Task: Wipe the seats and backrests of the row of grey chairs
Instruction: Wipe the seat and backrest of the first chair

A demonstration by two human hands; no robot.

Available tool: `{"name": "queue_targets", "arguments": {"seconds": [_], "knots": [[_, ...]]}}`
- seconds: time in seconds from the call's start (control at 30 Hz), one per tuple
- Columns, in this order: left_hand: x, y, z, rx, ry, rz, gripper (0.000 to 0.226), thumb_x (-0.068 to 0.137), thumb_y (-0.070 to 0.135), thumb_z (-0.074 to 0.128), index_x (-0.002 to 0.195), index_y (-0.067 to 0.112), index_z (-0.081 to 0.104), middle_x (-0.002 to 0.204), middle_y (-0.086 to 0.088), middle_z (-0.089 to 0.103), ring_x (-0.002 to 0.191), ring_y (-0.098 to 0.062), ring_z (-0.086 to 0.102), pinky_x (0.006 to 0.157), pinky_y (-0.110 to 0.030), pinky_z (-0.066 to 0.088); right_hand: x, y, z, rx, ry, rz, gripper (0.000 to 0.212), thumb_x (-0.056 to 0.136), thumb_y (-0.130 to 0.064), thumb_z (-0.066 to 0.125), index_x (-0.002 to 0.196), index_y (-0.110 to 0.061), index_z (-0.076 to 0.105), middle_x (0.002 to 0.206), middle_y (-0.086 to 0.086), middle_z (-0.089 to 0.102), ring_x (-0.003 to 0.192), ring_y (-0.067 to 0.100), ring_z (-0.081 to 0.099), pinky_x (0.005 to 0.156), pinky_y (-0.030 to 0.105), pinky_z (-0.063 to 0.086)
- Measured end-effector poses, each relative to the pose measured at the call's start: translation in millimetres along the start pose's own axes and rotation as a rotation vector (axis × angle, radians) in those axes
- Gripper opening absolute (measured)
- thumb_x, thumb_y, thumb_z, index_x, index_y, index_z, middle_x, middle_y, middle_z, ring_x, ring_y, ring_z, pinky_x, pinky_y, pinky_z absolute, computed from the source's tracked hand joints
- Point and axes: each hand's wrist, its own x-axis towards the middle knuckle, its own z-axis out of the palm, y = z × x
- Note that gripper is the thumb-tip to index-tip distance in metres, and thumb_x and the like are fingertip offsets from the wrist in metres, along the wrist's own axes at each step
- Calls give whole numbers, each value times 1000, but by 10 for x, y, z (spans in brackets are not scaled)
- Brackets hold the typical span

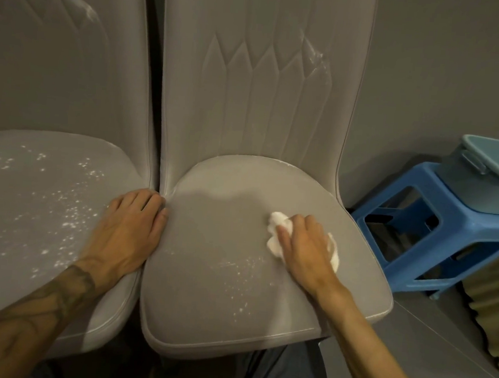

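Two grey padded chairs stand side by side. On the right chair's seat (217, 245), my right hand (306, 249) presses a crumpled white cloth (274, 232), fingers curled over it. White powder specks lie on the seat's front part, and a powder smear marks its backrest (255, 86) at the upper right. My left hand (130, 227) rests flat on the right edge of the left chair's seat (34, 203), fingertips at the gap between the chairs. That seat is dotted with white powder, and the left backrest (59, 57) has a white smear too.
A blue plastic stool (434, 231) stands right of the chairs with a teal basin (491, 173) on top. Folded olive corrugated material (497, 300) lies at the far right. A grey wall rises behind, and my legs are below the seat's front edge.
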Motion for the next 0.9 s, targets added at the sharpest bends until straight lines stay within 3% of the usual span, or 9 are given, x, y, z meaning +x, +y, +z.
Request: {"name": "queue_targets", "arguments": {"seconds": [0.13,0.27,0.37,0.57,0.77,0.9], "knots": [[5,-7,9,0,-7,5,48,104,41,29,116,13,65,120,-8,64,112,-30,59,102,-48,44,-316,-148,0,70,-70,-288,35,103,-55,33,106,-26,52,102,-5,48,90,19,48,83,36,38],[4,-14,24,-1,10,0,45,104,38,31,115,12,65,118,-9,64,110,-30,59,101,-47,44,13,63,-101,6,-68,-133,36,104,-47,35,109,-17,54,108,3,50,100,27,49,91,43,38],[2,-7,27,2,20,8,42,104,36,32,113,12,65,115,-8,64,107,-29,58,99,-46,44,139,-166,-20,-45,-40,-28,36,104,-43,39,112,-12,55,113,10,52,105,32,50,93,43,37],[8,-32,51,-1,35,10,42,104,37,32,113,13,65,116,-8,64,108,-29,59,99,-46,45,-283,-473,151,71,-70,-479,32,102,-49,39,96,-20,51,95,3,51,83,29,51,76,42,40],[14,-63,95,-7,66,13,36,105,34,34,110,14,64,113,-6,62,106,-28,58,98,-44,44,309,-437,135,-38,-71,-176,37,104,-44,40,116,-13,56,114,11,53,105,34,51,93,46,38],[17,-79,106,-15,70,19,37,106,34,32,112,15,63,115,-6,62,107,-28,57,99,-44,43,-35,-845,256,50,-50,-455,33,103,-46,42,107,-16,56,105,7,53,94,31,51,83,44,39]]}}
